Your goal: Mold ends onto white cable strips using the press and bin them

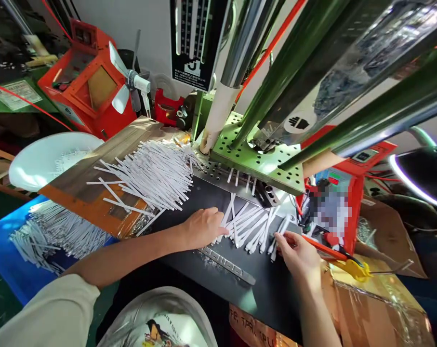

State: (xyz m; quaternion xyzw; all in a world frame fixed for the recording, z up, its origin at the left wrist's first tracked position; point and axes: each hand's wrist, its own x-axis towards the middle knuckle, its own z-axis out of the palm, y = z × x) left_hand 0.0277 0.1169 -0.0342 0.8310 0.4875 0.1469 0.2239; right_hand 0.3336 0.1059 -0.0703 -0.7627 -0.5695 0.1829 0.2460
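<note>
A row of short white strips (252,224), cable-like with wider ends, lies spread across the black worktop (272,284). My left hand (205,227) is at the row's left end, its fingers curled and closed against the strips there; a strip shows beside its fingertips. At the right end, my right hand (300,253) has thumb and forefinger pinched at the end of a white strip. Just in front of the row lies a slotted metal bar (227,265). Behind it, several strip ends show beneath the green perforated plate (254,161) of a press.
A big heap of white strips (153,173) covers a cardboard sheet (77,185) at left. More strips fill a blue bin (1,250) below; a white bowl (26,164) sits behind. Yellow-handled cutters (357,270) lie on a taped box (377,308) at right. Thick press columns stand ahead.
</note>
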